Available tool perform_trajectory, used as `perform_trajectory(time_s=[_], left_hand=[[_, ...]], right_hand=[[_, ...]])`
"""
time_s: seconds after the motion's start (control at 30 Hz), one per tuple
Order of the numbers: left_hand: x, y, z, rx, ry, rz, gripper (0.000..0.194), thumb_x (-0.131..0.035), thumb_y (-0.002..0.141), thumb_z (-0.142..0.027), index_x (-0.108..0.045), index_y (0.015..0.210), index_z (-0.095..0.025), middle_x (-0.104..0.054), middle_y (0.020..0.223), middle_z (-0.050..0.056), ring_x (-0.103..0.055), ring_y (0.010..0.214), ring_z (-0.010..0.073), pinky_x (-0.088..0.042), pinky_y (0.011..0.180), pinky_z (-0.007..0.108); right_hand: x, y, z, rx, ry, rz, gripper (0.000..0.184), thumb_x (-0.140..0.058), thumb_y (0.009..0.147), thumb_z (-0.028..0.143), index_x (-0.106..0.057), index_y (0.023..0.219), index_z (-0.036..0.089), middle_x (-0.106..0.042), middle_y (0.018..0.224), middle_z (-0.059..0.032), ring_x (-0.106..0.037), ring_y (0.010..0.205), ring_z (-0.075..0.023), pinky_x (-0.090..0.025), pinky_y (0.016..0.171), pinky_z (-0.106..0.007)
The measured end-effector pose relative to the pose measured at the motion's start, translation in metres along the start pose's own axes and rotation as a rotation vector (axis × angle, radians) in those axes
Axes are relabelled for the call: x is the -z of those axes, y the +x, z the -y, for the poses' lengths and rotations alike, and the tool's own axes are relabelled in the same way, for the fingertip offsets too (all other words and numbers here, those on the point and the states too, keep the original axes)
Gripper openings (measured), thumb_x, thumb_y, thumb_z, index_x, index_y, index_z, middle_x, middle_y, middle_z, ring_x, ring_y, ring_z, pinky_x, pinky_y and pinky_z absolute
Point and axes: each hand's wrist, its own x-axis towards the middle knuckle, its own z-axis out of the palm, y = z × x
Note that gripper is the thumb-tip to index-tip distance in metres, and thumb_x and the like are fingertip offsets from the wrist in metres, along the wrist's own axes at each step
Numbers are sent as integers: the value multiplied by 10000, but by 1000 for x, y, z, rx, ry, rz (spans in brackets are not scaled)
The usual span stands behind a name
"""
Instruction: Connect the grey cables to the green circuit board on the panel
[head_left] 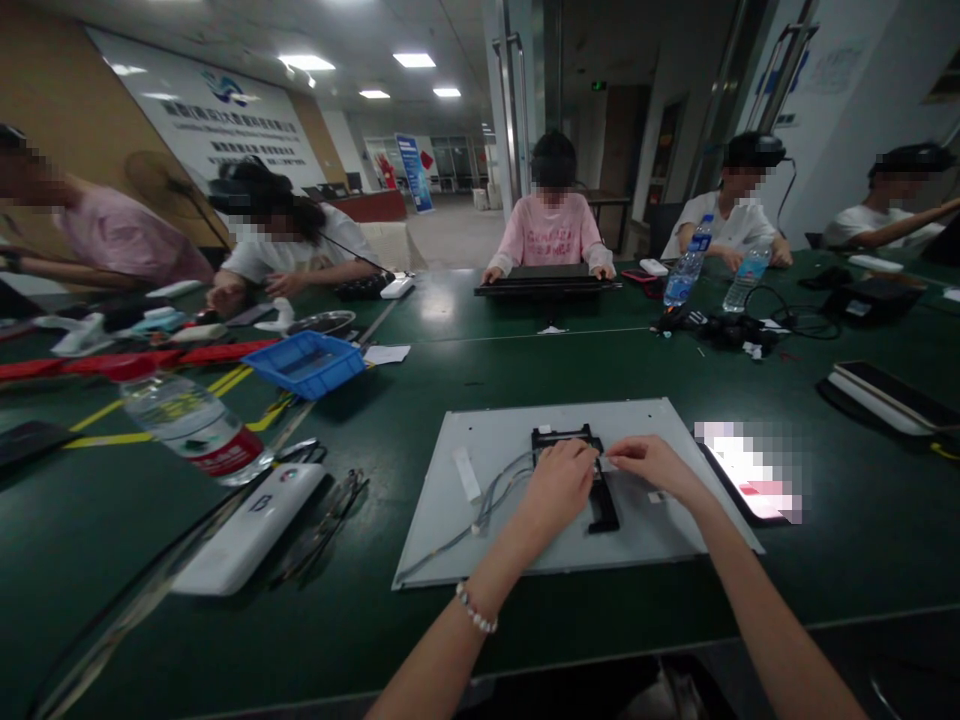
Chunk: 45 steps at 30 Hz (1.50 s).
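Observation:
A white flat panel [427,520] lies on the table in front of me, with a black plastic bracket [604,512] on its middle. My left hand [562,485] rests over the bracket, fingers closed and bent toward its centre; what they grip is hidden. From the right, my right hand [660,465] reaches in with thumb and fingers pinched at the bracket's edge, close to the left fingertips. A small pale thing shows there, too small to name. Grey cables [491,500] run from the bracket across the panel's left side, beside a white strip [466,474].
A lit phone [750,480] lies right of the panel. To the left are a white power bank [251,530], a water bottle [195,425], thin dark wires [322,530] and a blue tray [306,366]. Several people sit across the table, one holding a dark panel [547,282].

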Motion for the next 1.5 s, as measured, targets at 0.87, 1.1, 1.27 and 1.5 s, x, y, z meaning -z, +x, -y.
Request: perform_trajectory(time_s=[0.87,1.1,1.27,1.5], left_hand=[[40,-11,33,136,-20,-186,296,-443,890,-177,-547,1165,-201,-561,1117,68,-514,1040,203,-408,929,355],[61,-62,121,442,74,-200,388,-516,824,-199,-511,1211,-166,-532,1147,101,-545,1018,223,-417,930,370],[45,-80,143,512,45,-68,425,-573,729,-185,-561,1154,-167,-545,1120,103,-563,987,228,-430,898,345],[44,-73,144,561,-148,-146,210,-500,735,-194,-660,870,-211,-663,844,24,-599,746,174,-462,767,286]], right_hand=[[-5,-4,9,107,-235,-148,172,-569,761,255,-694,863,195,-676,902,-42,-613,720,-158,-480,704,-280],[-4,-7,10,86,-246,-131,190,-551,769,266,-700,866,200,-687,901,-51,-619,776,-184,-476,737,-306],[-4,-6,10,76,-242,-136,203,-536,760,256,-708,857,207,-697,899,-50,-623,773,-189,-479,734,-311],[-3,-6,8,115,-260,-165,220,-505,791,274,-699,854,192,-696,882,-49,-622,790,-187,-475,759,-307]])
